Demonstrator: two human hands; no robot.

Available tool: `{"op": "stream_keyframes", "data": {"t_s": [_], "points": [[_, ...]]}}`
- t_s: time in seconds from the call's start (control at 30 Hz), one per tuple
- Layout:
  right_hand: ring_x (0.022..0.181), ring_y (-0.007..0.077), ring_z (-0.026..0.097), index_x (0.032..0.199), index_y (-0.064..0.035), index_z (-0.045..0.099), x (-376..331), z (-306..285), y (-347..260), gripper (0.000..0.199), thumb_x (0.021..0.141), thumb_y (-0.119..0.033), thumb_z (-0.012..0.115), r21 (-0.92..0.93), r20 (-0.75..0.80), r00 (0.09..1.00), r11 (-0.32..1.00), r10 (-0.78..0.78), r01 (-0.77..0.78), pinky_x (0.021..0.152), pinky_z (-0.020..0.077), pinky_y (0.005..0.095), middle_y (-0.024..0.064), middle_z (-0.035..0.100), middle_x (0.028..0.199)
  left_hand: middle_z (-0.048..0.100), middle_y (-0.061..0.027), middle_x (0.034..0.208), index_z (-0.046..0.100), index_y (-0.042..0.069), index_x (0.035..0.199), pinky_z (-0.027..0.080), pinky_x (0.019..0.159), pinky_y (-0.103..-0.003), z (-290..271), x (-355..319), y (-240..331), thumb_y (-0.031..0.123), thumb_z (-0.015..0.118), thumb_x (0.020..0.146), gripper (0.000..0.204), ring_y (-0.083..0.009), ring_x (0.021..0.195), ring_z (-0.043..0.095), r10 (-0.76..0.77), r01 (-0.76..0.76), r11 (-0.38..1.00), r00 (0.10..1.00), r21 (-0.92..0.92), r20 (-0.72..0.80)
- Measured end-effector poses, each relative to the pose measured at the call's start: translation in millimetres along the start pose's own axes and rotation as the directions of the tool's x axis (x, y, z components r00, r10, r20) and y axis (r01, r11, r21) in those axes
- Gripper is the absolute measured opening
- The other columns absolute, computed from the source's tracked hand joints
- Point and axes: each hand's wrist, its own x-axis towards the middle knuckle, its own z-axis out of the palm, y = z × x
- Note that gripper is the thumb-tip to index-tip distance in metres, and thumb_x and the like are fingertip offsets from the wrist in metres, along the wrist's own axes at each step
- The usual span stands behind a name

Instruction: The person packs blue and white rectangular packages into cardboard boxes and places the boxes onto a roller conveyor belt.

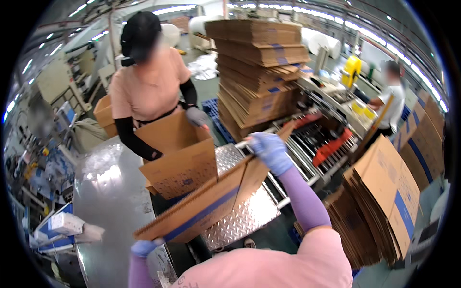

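Observation:
I hold a flattened brown cardboard box (pixel 201 204) with a blue stripe, tilted up toward the right. My left hand (pixel 144 247), in a blue glove, grips its lower left corner. My right hand (pixel 269 150), also gloved in blue with a purple sleeve, grips its upper right end near the roller conveyor (pixel 307 158). Across from me a person in a peach shirt holds an opened brown box (pixel 180 161) with both arms, one inside it.
A tall stack of flat cartons (pixel 259 67) stands behind the conveyor. Upright flat cartons (pixel 384 206) lean at my right. A diamond-plate metal surface (pixel 245 216) and a shiny steel table (pixel 108 192) lie below. Another person in white works at the far right (pixel 391 103).

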Motion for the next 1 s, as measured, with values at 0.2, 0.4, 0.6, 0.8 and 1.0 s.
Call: {"op": "stream_keyframes", "data": {"t_s": [0.2,0.4,0.6,0.8,1.0], "points": [[0.138,0.0429,0.013,0.144,-0.0062,0.025,-0.4,49.5,70.9,0.088,0.073,-0.028,0.072,-0.079,-0.423,0.884,0.964,0.198,-0.254,0.112,0.0152,0.0477,0.0312,0.011,0.147,0.062,-0.0107,0.115,0.048,-0.001,0.131,0.046,0.093,-0.031,-82.0,29.5,153.1,0.048,0.060,0.086,0.067,-0.0186,0.103,0.057,-0.040,0.135,0.965,0.923,-0.226,0.383],[0.143,0.0273,0.001,0.147,-0.0055,0.017,-25.6,66.8,45.4,0.077,0.082,-0.006,0.058,0.664,-0.314,0.843,0.736,0.436,-0.133,0.114,0.0037,0.0363,0.0224,0.003,0.153,0.066,-0.0132,0.102,0.059,0.006,0.120,0.047,0.086,-0.035,-63.8,65.9,158.3,0.050,0.050,0.091,0.053,-0.0226,0.093,0.061,-0.326,0.349,0.936,0.912,-0.053,0.249],[0.127,0.0243,0.039,0.125,-0.0032,0.056,-35.1,-13.6,45.3,0.055,0.071,0.006,0.051,0.627,0.206,0.962,0.731,0.179,-0.270,0.106,0.0294,0.0295,0.0223,0.019,0.150,0.066,-0.0160,0.088,0.057,0.004,0.113,0.053,0.070,-0.040,-78.9,82.3,127.3,0.041,0.054,0.087,0.045,-0.0280,0.077,0.066,-0.291,0.346,0.900,0.930,0.267,-0.225],[0.143,0.0311,0.012,0.134,-0.0045,0.047,-62.8,11.4,4.4,0.051,0.090,-0.030,0.053,0.538,0.585,0.764,0.835,-0.272,-0.115,0.114,0.0052,0.0415,0.0243,0.018,0.151,0.062,-0.0245,0.097,0.017,-0.001,0.143,0.055,0.057,-0.035,-37.0,130.8,158.3,0.056,0.053,0.084,0.090,-0.0295,0.080,0.066,-0.478,0.461,0.875,0.870,-0.150,-0.118],[0.138,0.0264,0.026,0.142,-0.0143,0.035,-76.5,104.9,0.2,0.066,0.092,-0.057,0.035,-0.071,0.670,0.691,0.903,-0.271,0.423,0.113,0.0101,0.0483,0.0151,0.032,0.147,0.055,-0.0244,0.123,0.020,0.009,0.146,0.040,0.098,-0.044,60.7,117.3,144.9,0.068,0.038,0.085,0.086,-0.0399,0.113,0.053,-0.202,0.039,0.942,0.860,0.335,0.468]]}}
